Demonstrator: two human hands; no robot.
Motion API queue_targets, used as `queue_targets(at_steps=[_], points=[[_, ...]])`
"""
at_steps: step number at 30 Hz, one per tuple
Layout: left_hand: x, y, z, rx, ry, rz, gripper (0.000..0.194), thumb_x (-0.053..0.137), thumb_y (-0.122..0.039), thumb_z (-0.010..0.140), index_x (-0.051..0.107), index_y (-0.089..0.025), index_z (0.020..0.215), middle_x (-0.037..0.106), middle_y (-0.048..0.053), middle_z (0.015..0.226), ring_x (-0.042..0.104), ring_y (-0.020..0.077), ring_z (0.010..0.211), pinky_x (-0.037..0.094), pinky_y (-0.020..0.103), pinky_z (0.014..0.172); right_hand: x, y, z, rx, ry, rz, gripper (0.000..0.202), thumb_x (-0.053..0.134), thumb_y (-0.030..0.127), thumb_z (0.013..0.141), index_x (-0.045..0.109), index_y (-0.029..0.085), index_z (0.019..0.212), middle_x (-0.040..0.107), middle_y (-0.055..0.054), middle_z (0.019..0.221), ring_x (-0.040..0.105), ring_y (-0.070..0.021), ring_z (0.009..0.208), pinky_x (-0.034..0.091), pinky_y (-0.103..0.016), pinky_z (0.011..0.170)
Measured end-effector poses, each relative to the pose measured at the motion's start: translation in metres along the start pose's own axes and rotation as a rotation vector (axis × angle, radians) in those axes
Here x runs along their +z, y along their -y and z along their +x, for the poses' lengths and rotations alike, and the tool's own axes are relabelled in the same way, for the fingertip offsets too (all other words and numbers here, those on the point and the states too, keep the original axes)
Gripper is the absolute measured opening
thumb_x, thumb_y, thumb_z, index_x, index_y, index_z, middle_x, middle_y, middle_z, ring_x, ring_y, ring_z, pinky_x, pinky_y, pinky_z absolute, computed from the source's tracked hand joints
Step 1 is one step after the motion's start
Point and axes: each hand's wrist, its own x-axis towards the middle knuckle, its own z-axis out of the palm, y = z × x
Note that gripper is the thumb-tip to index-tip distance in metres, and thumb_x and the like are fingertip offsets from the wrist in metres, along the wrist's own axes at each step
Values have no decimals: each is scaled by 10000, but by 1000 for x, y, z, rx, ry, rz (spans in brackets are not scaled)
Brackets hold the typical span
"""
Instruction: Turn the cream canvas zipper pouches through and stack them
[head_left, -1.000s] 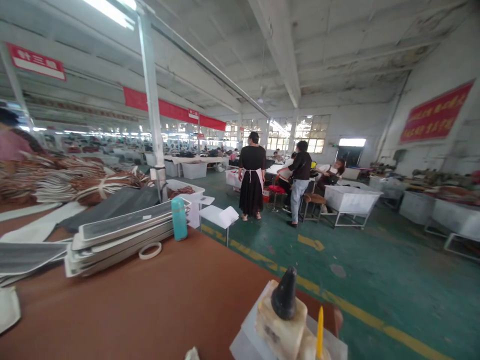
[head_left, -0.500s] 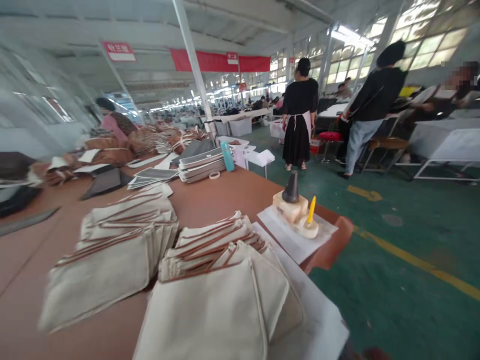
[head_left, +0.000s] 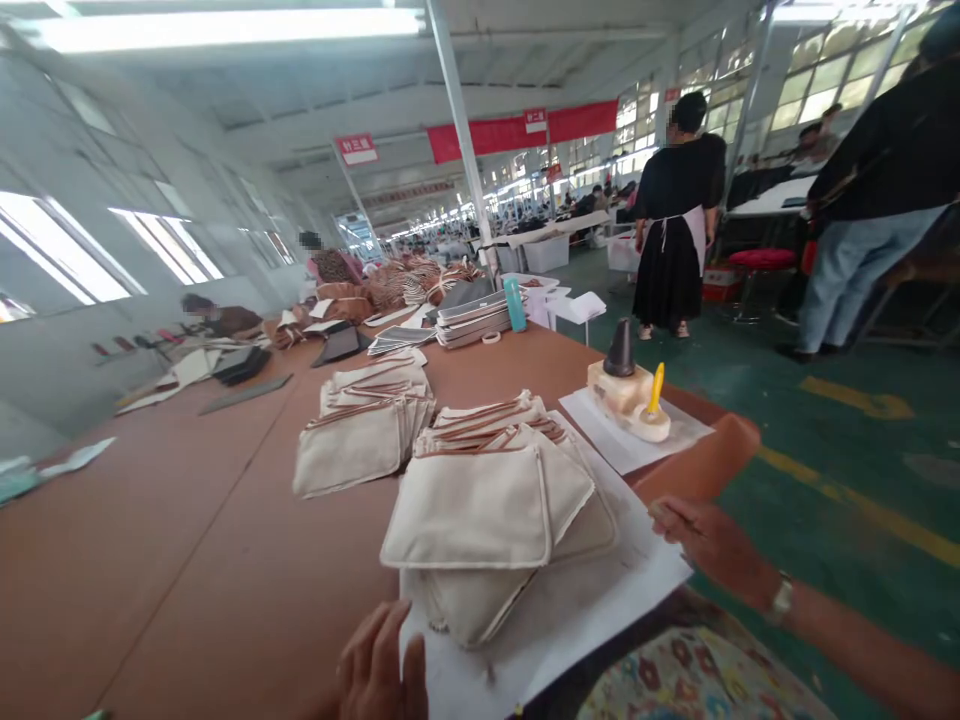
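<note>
My left hand [head_left: 380, 668] is at the bottom of the view, palm low over the table, fingers stretched out and holding nothing. Just beyond it, a pile of cream fabric pouches [head_left: 469, 505] with brown-trimmed edges lies fanned out on a sheet of white paper [head_left: 585, 625]. To the right of that pile, over the paper's edge, my right hand [head_left: 697, 537] is closed with thumb and fingers pinched together. Something thin seems to stick out of the pinch, too small to name. A second stack of cream pouches [head_left: 352, 447] sits farther back on the left.
On another paper sheet stand a pale block [head_left: 616, 388] with a black cone [head_left: 619, 348] and a yellow-handled tool [head_left: 656, 388]. Stacked grey panels [head_left: 472, 322] and a turquoise item [head_left: 515, 304] lie at the table's [head_left: 187, 590] far edge. Several people stand or sit beyond.
The view has swung left and pulled back, so the pouches appear smaller and farther right. Both my hands have come into fuller view; earlier only a blurred bit showed at the bottom right.
</note>
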Motion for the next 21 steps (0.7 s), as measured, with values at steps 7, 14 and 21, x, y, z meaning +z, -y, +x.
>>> queue_targets(at_steps=[7, 14, 21], points=[[53, 8, 9, -137, -133, 76, 463, 274, -425, 987, 544, -116, 1201, 604, 170, 1151, 540, 313, 1113, 434, 492, 953, 17, -25, -52, 61, 73, 5, 439, 372, 520, 945, 560, 195, 718, 564, -15, 669, 526, -178, 650, 417, -269, 612], [52, -58, 101, 73, 43, 28, 346, 383, -339, 991, 513, -166, 1261, 563, 137, 1256, 478, 261, 1227, 353, 423, 1078, -4, -7, -55, 107, 18, 104, 434, 399, 536, 922, 598, 202, 729, 623, -28, 692, 575, -188, 664, 460, -270, 638], [105, -136, 205, 344, 538, 10, 304, 608, -349, 911, 610, -168, 1154, 635, 74, 1136, 594, 240, 1046, 463, 462, 945, -13, 34, -53, -71, 70, 157, 433, 364, 525, 952, 597, 194, 798, 619, -33, 724, 578, -173, 687, 459, -247, 649]])
